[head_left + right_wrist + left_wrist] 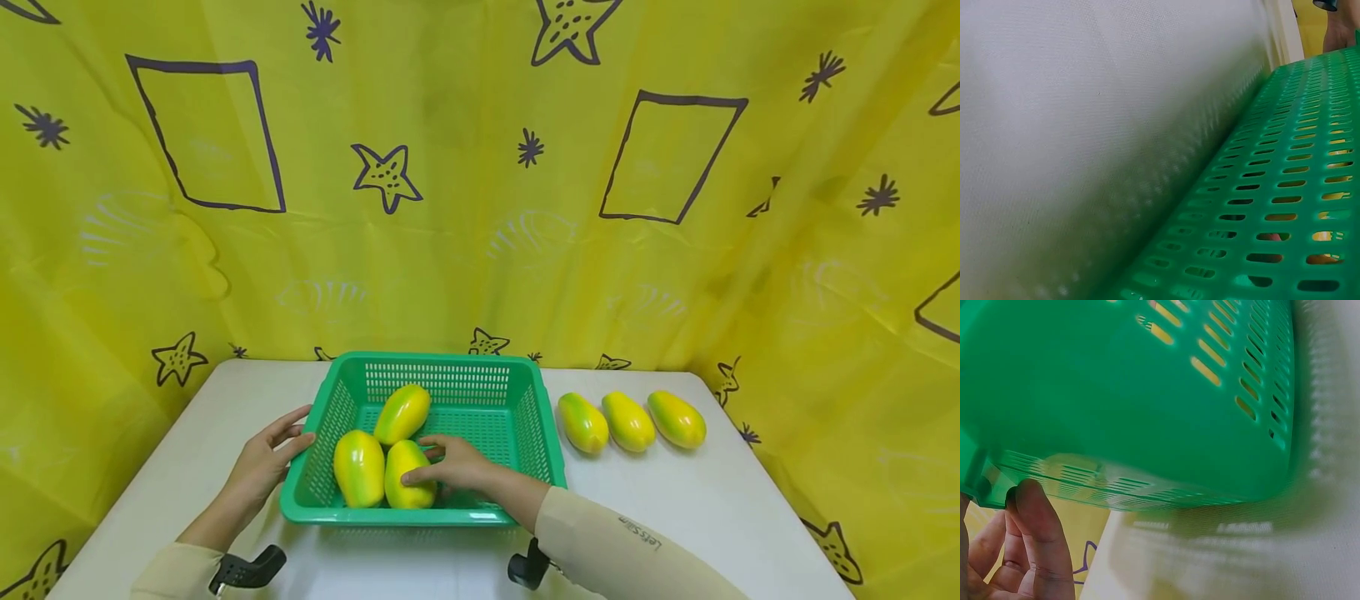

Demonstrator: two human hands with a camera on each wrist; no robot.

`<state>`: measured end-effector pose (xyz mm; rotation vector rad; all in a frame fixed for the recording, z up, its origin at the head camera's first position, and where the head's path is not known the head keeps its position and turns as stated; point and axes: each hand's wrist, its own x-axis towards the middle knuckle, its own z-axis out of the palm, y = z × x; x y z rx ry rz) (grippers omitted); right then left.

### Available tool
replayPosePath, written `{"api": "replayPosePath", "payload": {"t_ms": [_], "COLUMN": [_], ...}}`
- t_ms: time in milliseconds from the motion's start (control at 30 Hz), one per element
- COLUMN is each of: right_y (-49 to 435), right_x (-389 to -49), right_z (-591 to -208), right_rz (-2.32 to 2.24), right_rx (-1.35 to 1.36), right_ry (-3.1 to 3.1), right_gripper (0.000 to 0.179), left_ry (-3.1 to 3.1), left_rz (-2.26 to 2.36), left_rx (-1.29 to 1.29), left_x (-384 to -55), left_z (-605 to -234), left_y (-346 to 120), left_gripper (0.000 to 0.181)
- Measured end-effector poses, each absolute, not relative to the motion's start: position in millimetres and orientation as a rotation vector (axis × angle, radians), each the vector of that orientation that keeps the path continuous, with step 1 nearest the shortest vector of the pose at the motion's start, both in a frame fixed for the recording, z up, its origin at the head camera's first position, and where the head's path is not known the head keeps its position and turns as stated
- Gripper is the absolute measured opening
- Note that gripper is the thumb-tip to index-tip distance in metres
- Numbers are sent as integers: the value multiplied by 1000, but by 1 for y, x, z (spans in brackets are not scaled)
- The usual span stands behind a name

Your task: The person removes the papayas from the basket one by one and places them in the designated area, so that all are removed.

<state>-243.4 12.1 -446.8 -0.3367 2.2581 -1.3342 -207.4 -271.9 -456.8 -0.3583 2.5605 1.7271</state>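
Observation:
A green plastic basket (420,517) stands on the white table and holds three glossy yellow-green mangoes. My right hand (457,465) reaches into it and grips the front middle mango (405,487), thumb on top and fingers along its far right side. Left of that one lies another mango (358,471), and a third mango (403,414) rests behind the two. My left hand (262,458) holds the basket's left rim; the left wrist view shows its fingers (1041,544) against the rim. The right wrist view has only the basket's slotted wall (1285,200), with the right hand hidden behind it.
Three more mangoes, a left one (583,423), a middle one (628,422) and a right one (677,419), lie in a row on the table (675,517) right of the basket. A yellow patterned curtain (465,275) hangs behind and along both sides.

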Motion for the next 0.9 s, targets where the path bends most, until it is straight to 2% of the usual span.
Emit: {"api": "replayPosePath", "payload": {"t_ms": [900], "right_y": [14], "right_x": [-245], "right_z": [-448], "right_rz": [-1388], "right_rx": [-306], "right_ry": [2173], "right_gripper": [64], "left_ry": [2532], "left_rz": [1768], "left_rx": [-334], "left_x": [-206], "left_z": [-457], "left_y": [-274], "left_gripper": [64]}}
